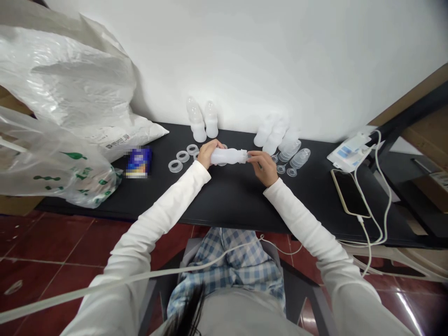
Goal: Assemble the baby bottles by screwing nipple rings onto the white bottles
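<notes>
My left hand (209, 153) is wrapped round a white baby bottle (229, 156), which lies sideways with its threaded neck pointing right. At that neck, the fingers of my right hand (264, 167) pinch a small clear piece (249, 156), mostly hidden by the fingers; it looks like a bottle nipple. Translucent collar rings (175, 165) lie left of my left hand. Just beyond my right hand are clear dome caps (301, 158) and small clear round-ended pieces (291, 172). Several white bottles (275, 135) stand behind them, blurred together.
Capped bottles (211, 120) stand by the wall. Plastic bags (63, 84) and a blue packet (139, 162) take up the left side. To the right are a phone (350, 193) on a cable, a white power strip (352, 151) and a dark shelf frame (413, 109). A pale cord (140, 276) crosses my lap.
</notes>
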The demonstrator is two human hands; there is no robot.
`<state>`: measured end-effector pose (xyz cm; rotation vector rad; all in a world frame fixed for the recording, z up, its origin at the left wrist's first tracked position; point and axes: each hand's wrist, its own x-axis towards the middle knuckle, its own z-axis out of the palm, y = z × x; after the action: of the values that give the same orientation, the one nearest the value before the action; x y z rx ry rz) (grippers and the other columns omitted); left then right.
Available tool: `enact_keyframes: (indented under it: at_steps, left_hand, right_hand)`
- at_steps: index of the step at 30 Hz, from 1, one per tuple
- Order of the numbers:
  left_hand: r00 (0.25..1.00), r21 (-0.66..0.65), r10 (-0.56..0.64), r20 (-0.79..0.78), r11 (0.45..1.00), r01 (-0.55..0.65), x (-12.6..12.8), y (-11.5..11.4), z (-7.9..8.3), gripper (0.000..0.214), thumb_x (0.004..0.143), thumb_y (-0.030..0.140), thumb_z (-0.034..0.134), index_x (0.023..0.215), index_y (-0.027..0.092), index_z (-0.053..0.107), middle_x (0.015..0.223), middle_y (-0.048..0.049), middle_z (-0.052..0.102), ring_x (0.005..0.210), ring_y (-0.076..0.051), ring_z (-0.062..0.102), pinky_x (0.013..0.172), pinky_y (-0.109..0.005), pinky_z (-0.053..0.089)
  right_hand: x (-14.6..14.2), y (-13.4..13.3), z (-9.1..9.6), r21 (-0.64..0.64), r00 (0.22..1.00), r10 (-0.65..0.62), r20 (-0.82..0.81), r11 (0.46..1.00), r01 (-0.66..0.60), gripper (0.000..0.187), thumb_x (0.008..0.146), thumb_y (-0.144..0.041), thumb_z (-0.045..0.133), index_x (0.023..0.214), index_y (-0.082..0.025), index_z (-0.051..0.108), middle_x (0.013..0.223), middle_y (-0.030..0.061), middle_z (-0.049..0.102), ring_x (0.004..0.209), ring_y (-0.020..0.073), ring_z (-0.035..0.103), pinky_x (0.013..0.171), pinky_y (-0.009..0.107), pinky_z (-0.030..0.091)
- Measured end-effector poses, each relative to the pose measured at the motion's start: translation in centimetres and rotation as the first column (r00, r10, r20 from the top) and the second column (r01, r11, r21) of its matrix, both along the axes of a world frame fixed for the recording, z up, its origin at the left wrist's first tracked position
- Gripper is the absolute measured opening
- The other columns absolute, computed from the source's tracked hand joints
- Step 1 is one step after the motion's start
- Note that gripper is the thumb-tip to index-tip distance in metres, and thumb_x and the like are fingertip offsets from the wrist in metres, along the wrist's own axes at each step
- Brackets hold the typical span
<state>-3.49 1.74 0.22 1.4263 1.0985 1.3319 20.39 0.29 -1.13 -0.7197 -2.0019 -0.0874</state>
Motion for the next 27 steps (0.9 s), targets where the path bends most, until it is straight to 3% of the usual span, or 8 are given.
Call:
enact_keyframes:
  at_steps: [5, 11, 13, 16, 19, 23, 25, 27]
  left_hand:
    - [0.983, -0.290, -0.123, 0.139, 0.943, 0.160, -0.3, 0.4, 0.7, 0.045, 0.081, 0.063, 0.050, 0.073, 0.018, 0.054, 0.049, -0.0019, 0.057, 0.028, -0.010, 0.039, 0.028, -0.020, 0.019]
    - [0.926, -0.550, -0.333, 0.177, 0.747, 0.374, -0.6, 0.9, 0.5, 0.049, 0.076, 0.067, 0.053, 0.077, 0.018, 0.055, 0.046, -0.0058, 0.059, 0.022, -0.010, 0.031, 0.025, -0.021, 0.012]
    - [0.937, -0.480, -0.306, 0.168, 0.805, 0.349, -0.6, 0.9, 0.5, 0.049, 0.075, 0.067, 0.056, 0.078, 0.018, 0.056, 0.045, -0.0027, 0.056, 0.023, -0.009, 0.031, 0.025, -0.021, 0.012]
    - [0.982, -0.260, -0.147, 0.119, 0.950, 0.174, -0.4, 0.8, 0.5, 0.052, 0.077, 0.069, 0.057, 0.078, 0.017, 0.058, 0.048, 0.0019, 0.051, 0.028, -0.007, 0.034, 0.027, -0.020, 0.016]
    - [0.999, -0.011, -0.035, -0.002, 0.999, 0.035, -0.4, 0.5, 0.4, 0.054, 0.081, 0.071, 0.056, 0.083, 0.017, 0.062, 0.067, -0.0011, 0.061, 0.039, -0.007, 0.044, 0.032, -0.020, 0.027]
    - [0.978, 0.370, 0.058, -0.200, 0.929, 0.021, -0.8, 0.4, -0.1, 0.054, 0.084, 0.069, 0.059, 0.100, 0.019, 0.066, 0.100, -0.0069, 0.070, 0.082, -0.017, 0.068, 0.068, -0.028, 0.055]
    - [0.955, 0.504, 0.076, -0.288, 0.860, 0.084, -1.1, 0.5, -0.3, 0.055, 0.082, 0.066, 0.065, 0.111, 0.018, 0.065, 0.110, -0.0095, 0.070, 0.102, -0.023, 0.068, 0.089, -0.036, 0.056]
    - [0.910, 0.576, 0.075, -0.407, 0.794, 0.192, -1.3, 0.6, -0.5, 0.060, 0.079, 0.061, 0.073, 0.120, 0.019, 0.063, 0.116, -0.0116, 0.069, 0.109, -0.026, 0.067, 0.097, -0.043, 0.054]
  right_hand:
    - [0.2, -0.1, -0.4, 0.108, 0.995, 0.062, 0.073, 0.992, -0.070, 0.023, 0.100, -0.014, 0.047, 0.088, -0.024, 0.064, 0.110, 0.0079, 0.075, 0.109, 0.0198, 0.070, 0.088, 0.037, 0.058]
    - [1.2, -0.3, -0.6, 0.226, 0.953, 0.116, 0.278, 0.957, -0.183, 0.028, 0.104, -0.025, 0.044, 0.097, -0.024, 0.071, 0.112, 0.0089, 0.075, 0.117, 0.0212, 0.067, 0.089, 0.039, 0.060]
    - [1.3, -0.1, -0.5, 0.197, 0.953, 0.079, 0.293, 0.970, -0.141, 0.030, 0.105, -0.026, 0.042, 0.103, -0.025, 0.072, 0.113, 0.0084, 0.075, 0.116, 0.0208, 0.068, 0.090, 0.040, 0.060]
    - [1.1, 0.2, -0.1, 0.122, 0.969, -0.013, 0.245, 0.992, -0.017, 0.028, 0.105, -0.029, 0.043, 0.114, -0.025, 0.069, 0.115, 0.0089, 0.074, 0.112, 0.0204, 0.069, 0.092, 0.039, 0.058]
    - [0.8, 0.5, 0.2, 0.017, 0.974, -0.097, 0.203, 0.995, 0.095, 0.031, 0.102, -0.043, 0.048, 0.117, -0.022, 0.067, 0.107, 0.0103, 0.075, 0.101, 0.0223, 0.069, 0.088, 0.039, 0.056]
    - [0.7, 0.8, 0.2, -0.052, 0.963, -0.213, 0.167, 0.973, 0.224, 0.044, 0.101, -0.055, 0.040, 0.109, -0.020, 0.066, 0.086, 0.0081, 0.070, 0.082, 0.0228, 0.063, 0.077, 0.038, 0.048]
    - [0.7, 0.8, 0.2, -0.048, 0.957, -0.252, 0.141, 0.964, 0.261, 0.049, 0.103, -0.056, 0.032, 0.106, -0.020, 0.065, 0.082, 0.0071, 0.066, 0.079, 0.0221, 0.059, 0.076, 0.037, 0.045]
    - [0.8, 0.8, 0.3, -0.055, 0.952, -0.282, 0.115, 0.956, 0.290, 0.051, 0.105, -0.052, 0.024, 0.098, -0.021, 0.064, 0.080, 0.0066, 0.064, 0.078, 0.0215, 0.056, 0.076, 0.037, 0.042]
